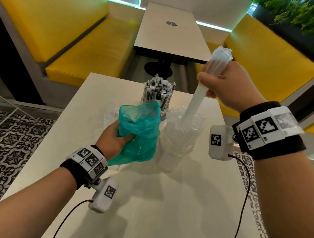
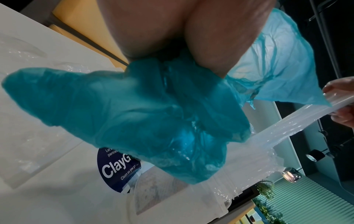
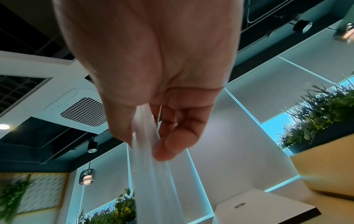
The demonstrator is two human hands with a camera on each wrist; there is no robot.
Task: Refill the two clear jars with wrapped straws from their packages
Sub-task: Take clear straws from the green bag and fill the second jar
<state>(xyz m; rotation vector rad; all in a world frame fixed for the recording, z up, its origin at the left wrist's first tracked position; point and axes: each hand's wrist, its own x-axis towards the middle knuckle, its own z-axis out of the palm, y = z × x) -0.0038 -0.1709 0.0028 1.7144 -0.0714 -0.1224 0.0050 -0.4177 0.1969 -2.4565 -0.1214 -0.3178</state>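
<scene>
My right hand point(image 1: 222, 83) grips a bundle of clear-wrapped white straws point(image 1: 197, 98) upright, its lower end down among the straws in the near clear jar point(image 1: 176, 148). The wrist view shows the fingers point(image 3: 172, 145) curled round the same bundle point(image 3: 147, 151). My left hand point(image 1: 113, 139) grips a crumpled teal plastic bag point(image 1: 140, 134) just left of that jar; in the left wrist view the bag point(image 2: 134, 115) hangs from the fingers above the table. Behind stands the second jar point(image 1: 158, 93), packed with dark straws in clear wrappers.
An empty clear wrapper point(image 1: 107, 113) lies on the white table point(image 1: 142, 205) left of the bag. A round dark sticker point(image 2: 118, 166) sits on the tabletop. Yellow benches point(image 1: 85, 52) and another table point(image 1: 169, 34) stand beyond.
</scene>
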